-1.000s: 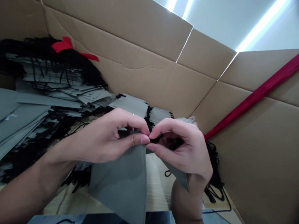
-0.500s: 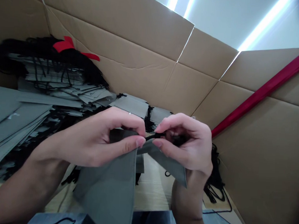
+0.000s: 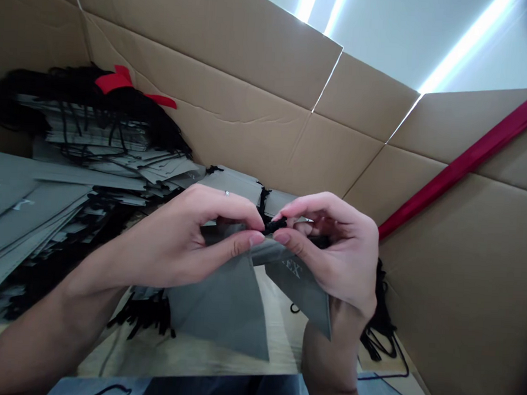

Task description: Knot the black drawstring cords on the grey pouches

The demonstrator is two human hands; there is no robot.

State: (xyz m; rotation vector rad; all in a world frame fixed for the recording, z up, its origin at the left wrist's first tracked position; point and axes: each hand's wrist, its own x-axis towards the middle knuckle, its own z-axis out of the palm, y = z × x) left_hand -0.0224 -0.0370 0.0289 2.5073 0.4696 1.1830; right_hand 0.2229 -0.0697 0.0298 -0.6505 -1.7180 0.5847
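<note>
On the far left we see the stacks of grey bags (image 3: pixel 46 209) lying flat with their black cords tangled between them, and a red ribbon (image 3: pixel 114 82) on top of the back stack. They lie inside the cardboard box (image 3: pixel 235 60) that surrounds everything.

Our left hand (image 3: pixel 185 246) pinches the top edge of the grey bag (image 3: pixel 227 301) between thumb and forefinger, closed narrow on the fabric. The bag hangs from both hands in the middle of the view, above the box floor.

Just beside it, our right hand (image 3: pixel 331 254) holds the black cord (image 3: pixel 274 225) at the bag mouth, fingertips closed tight on it.

We judge that the cord end may slip from the right fingers, because it is small and the grip is only at the tips. If the left pinch loosens, the mouth of the bag may fold shut. The loose cords (image 3: pixel 380 333) under the right wrist could also catch it.

A red strip (image 3: pixel 464 155) runs along the box wall on the right.
</note>
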